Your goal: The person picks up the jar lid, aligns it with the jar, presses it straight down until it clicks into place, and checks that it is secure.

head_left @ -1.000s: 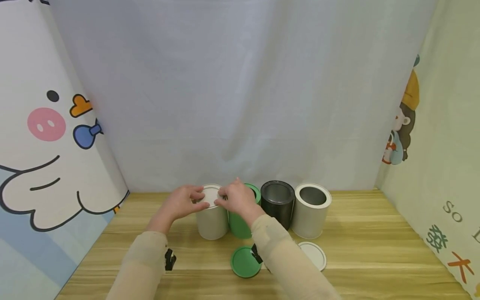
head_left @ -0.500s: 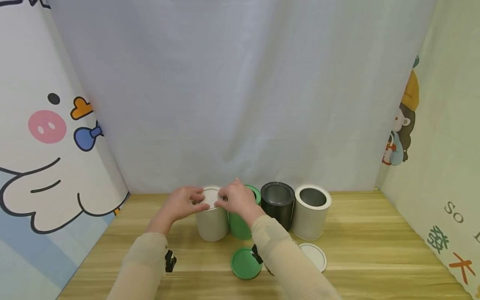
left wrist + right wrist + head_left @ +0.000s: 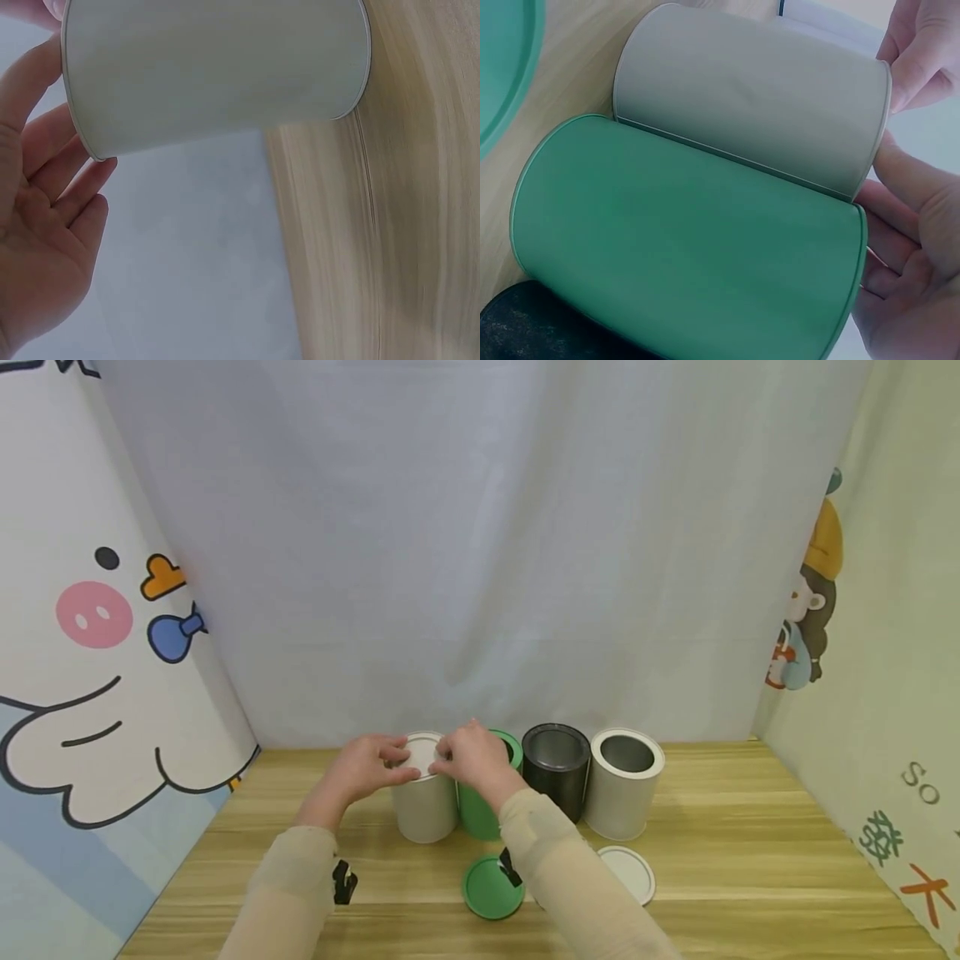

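Four cylindrical cans stand in a row. At the left end, a white can (image 3: 425, 810) carries a white lid (image 3: 423, 750) on top; whether the lid is fully seated I cannot tell. My left hand (image 3: 367, 764) rests its fingertips and thumb on the left side of that lid and rim. Opposite, my right hand (image 3: 480, 756) touches the lid's right side with thumb and fingers. Fingers of both hands look fairly straight in the wrist views. Beside the white can stands a green can (image 3: 682, 232), its top open and partly hidden by my right hand.
A black can (image 3: 555, 772) and a second white can (image 3: 622, 793), both lidless, continue the row rightward. A green lid (image 3: 492, 887) and another white lid (image 3: 628, 875) lie on the wooden table (image 3: 750, 860) in front. Grey cloth (image 3: 450, 527) hangs behind.
Both hands keep their place on the white can's lid. The view shifts slightly; nothing else has visibly moved.
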Motion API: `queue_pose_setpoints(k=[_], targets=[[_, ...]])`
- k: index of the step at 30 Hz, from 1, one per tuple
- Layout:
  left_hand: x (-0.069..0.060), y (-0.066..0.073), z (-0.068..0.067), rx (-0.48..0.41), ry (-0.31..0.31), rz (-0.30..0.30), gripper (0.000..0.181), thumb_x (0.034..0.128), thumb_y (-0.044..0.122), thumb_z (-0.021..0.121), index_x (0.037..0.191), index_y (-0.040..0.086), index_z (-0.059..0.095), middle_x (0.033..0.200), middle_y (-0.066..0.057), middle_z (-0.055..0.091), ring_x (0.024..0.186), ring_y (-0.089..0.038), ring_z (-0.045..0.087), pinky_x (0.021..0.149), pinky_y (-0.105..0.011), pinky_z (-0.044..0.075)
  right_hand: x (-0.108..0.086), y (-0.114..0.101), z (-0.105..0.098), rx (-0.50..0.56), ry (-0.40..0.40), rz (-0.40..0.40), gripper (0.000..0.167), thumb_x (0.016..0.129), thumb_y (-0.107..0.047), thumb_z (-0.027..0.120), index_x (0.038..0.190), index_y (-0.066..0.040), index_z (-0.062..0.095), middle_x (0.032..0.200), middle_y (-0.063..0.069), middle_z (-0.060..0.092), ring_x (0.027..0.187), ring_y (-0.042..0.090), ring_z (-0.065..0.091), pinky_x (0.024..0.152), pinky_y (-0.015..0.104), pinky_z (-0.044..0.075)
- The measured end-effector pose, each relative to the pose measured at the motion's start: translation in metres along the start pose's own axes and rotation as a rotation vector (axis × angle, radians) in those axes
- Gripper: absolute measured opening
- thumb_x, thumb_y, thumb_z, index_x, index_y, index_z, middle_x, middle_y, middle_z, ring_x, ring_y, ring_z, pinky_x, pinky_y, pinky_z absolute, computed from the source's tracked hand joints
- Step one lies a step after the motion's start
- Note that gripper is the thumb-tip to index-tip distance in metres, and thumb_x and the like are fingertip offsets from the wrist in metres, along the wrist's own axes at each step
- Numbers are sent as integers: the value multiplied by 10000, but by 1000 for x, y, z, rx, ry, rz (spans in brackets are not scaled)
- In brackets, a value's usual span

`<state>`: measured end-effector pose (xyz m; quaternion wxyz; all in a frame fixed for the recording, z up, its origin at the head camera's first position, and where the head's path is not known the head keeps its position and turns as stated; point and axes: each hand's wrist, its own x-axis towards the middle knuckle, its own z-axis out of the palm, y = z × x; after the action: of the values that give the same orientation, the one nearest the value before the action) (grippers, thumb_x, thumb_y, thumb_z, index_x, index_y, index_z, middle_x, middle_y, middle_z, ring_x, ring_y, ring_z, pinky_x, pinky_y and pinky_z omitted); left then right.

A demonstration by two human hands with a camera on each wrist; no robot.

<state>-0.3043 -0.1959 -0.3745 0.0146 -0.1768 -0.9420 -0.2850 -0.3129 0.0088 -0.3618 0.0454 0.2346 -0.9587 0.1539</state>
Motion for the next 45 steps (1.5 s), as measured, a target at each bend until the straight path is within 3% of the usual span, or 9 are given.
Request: queue_pose_setpoints(k=[6,15,29,40,43,45], targets=[[1,5,1,-8,0,-19,523,866,370,773,1222,-4,689,1408,-123,552,1307,-387,471,1003,-506,464,0,-1,0,-5,36,-9,483,966,-272,664,552,-187,429,488,-67,358,491,104,414,1061,371,418],[-1,2,3,-27,-16,-26,526,894,359,745,1247,-23,668,1444,-161,509,1273,-392,505,959,-490,503,-3,1,4,3,62,-43,495,971,-255,662,560,-186,394,480,-60,347,469,108,417,1189,390,228],[-5,0,6,40,44,77,476,920,332,721,1233,-23,676,1416,-170,534,1288,-406,484,977,-522,480,-5,3,10,-55,117,-98,482,954,-284,683,579,-187,396,498,-61,384,498,91,437,1180,429,246],[-10,-4,10,116,95,151,423,928,310,711,1206,-8,699,1376,-214,556,1253,-420,510,995,-547,459,-11,6,14,-104,210,-223,451,977,-200,649,594,-197,412,560,-78,408,562,95,493,1148,487,304],[-11,-5,12,136,117,177,400,928,307,710,1184,0,713,1355,-224,569,1223,-418,537,982,-544,470,-13,9,16,-100,241,-268,395,982,-180,637,616,-171,488,631,-67,535,692,117,607,1144,491,311],[-11,-5,13,156,143,195,386,925,304,715,1167,3,722,1334,-228,584,1206,-417,551,982,-545,469,-15,12,17,-101,251,-293,256,978,-180,646,723,-156,635,783,-45,667,851,141,662,1145,485,310]])
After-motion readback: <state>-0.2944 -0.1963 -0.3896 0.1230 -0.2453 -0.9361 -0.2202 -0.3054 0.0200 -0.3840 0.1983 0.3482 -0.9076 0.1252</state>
